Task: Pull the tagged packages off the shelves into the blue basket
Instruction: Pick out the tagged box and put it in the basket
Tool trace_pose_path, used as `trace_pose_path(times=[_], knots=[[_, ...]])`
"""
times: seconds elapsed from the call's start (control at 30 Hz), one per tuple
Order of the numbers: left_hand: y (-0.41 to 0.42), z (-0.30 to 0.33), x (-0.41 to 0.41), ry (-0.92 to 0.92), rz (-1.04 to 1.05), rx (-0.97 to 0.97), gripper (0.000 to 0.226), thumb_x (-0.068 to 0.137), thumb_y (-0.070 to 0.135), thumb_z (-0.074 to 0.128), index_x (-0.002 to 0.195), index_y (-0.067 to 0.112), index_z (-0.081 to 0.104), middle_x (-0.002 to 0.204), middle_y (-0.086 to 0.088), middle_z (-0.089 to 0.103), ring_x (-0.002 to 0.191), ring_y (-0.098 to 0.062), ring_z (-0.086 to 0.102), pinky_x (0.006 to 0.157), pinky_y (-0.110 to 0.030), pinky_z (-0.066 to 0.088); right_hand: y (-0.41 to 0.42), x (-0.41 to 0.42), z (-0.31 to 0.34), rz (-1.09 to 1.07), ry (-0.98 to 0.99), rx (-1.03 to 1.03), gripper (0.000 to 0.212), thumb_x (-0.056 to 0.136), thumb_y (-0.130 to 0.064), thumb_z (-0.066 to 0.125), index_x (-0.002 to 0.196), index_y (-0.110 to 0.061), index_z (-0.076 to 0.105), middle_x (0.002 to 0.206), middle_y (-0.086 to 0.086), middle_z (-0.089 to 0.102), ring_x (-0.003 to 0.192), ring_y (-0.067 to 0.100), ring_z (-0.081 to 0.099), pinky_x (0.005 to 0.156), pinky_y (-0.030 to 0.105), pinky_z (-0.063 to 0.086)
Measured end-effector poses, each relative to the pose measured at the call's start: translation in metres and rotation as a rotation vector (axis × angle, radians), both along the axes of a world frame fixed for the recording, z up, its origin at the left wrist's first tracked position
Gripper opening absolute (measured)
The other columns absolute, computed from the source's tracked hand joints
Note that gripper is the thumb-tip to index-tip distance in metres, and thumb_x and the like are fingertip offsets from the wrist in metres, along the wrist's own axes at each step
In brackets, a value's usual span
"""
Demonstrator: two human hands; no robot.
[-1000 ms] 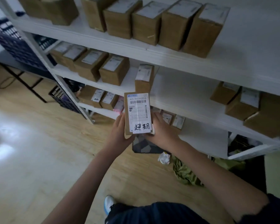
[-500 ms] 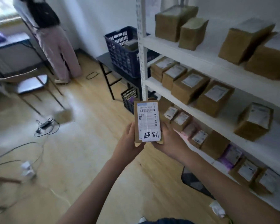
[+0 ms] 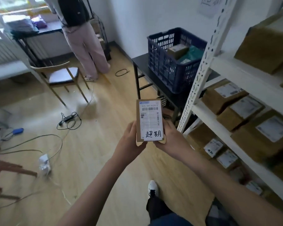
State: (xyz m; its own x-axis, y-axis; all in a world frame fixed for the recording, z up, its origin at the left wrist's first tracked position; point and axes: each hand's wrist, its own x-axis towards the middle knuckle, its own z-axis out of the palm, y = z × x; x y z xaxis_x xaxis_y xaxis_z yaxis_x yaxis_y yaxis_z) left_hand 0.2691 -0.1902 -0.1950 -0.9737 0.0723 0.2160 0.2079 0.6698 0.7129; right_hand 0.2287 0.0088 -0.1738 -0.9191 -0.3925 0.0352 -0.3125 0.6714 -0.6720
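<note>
The package [image 3: 149, 120], a flat brown box with a white label carrying barcodes and two handwritten characters at its lower edge, is held upright in front of the person, above the wooden floor [image 3: 91, 144] and just left of the shelf post [image 3: 203, 69]. The left hand [image 3: 131, 141] grips its lower left edge, thumb on the front corner and fingers curled behind; the right hand [image 3: 170, 139] grips the lower right edge the same way, its thumb against the bottom corner. Both forearms reach up from the bottom of the view.

The blue basket [image 3: 167, 62] stands on a dark table [image 3: 153, 82] beyond the package, close against the post. Inside it lie a small brown box [image 3: 177, 50] and a green bag [image 3: 193, 53].

To the right, the white shelves [image 3: 245, 74] carry rows of brown labelled boxes [image 3: 238, 108] on several levels, with a larger box [image 3: 266, 43] on the upper one.

Further back a second person [image 3: 83, 38] in pale trousers stands at a dark desk [image 3: 44, 31] by the window. A wooden chair [image 3: 62, 75] stands on the floor nearby, and cables with a black power brick [image 3: 69, 119] and a white power strip [image 3: 44, 162] lie across the boards. A white shoe [image 3: 152, 187] shows below the hands.
</note>
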Motion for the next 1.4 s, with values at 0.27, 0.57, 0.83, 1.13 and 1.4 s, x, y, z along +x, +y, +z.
trace_pose_path(times=[0.27,0.57,0.83,1.13,1.4], knots=[[-0.046,0.021,-0.157,-0.022,0.062,-0.034,0.082,0.083,0.024,0.077,0.153,0.026,0.034,0.14,0.013,0.042,0.114,-0.007,0.057,0.086,-0.037,0.057,-0.047,-0.172,0.023,0.063,-0.05,0.007,0.082,0.083,-0.03,0.077,0.15,-0.032,0.03,0.129,-0.009,0.041,0.111,0.013,0.057,0.086,0.035,0.054],[-0.086,0.019,-0.348,0.036,-0.02,-0.002,0.08,0.079,0.018,0.079,0.149,0.018,0.041,0.135,0.007,0.047,0.118,-0.007,0.054,0.091,-0.033,0.055,-0.089,-0.333,0.032,-0.047,-0.007,-0.006,0.084,0.081,-0.028,0.079,0.151,-0.028,0.031,0.13,-0.005,0.043,0.107,0.015,0.058,0.081,0.026,0.048],[-0.109,0.044,-0.56,0.161,-0.278,0.063,0.074,0.079,0.033,0.069,0.146,0.016,0.043,0.142,-0.001,0.046,0.134,-0.023,0.047,0.103,-0.04,0.051,-0.125,-0.492,0.051,-0.372,0.061,-0.057,0.085,0.077,-0.023,0.083,0.147,-0.03,0.037,0.124,-0.009,0.045,0.102,0.009,0.055,0.071,0.008,0.041],[-0.084,0.059,-0.757,0.001,-0.564,-0.097,0.091,0.08,0.03,0.078,0.156,0.034,0.028,0.153,0.016,0.034,0.13,0.025,0.017,0.105,-0.019,0.042,-0.111,-0.63,0.06,-0.655,0.022,-0.087,0.091,0.077,-0.035,0.083,0.152,-0.032,0.031,0.131,-0.006,0.046,0.111,0.011,0.056,0.088,0.027,0.05],[-0.043,0.042,-0.875,-0.176,-0.678,-0.053,0.079,0.079,0.024,0.081,0.146,0.037,0.042,0.13,0.025,0.044,0.117,0.019,0.039,0.098,-0.014,0.042,-0.077,-0.732,0.022,-0.745,-0.069,-0.05,0.094,0.079,-0.04,0.081,0.154,-0.026,0.027,0.141,0.0,0.042,0.113,0.019,0.059,0.092,0.034,0.053]])
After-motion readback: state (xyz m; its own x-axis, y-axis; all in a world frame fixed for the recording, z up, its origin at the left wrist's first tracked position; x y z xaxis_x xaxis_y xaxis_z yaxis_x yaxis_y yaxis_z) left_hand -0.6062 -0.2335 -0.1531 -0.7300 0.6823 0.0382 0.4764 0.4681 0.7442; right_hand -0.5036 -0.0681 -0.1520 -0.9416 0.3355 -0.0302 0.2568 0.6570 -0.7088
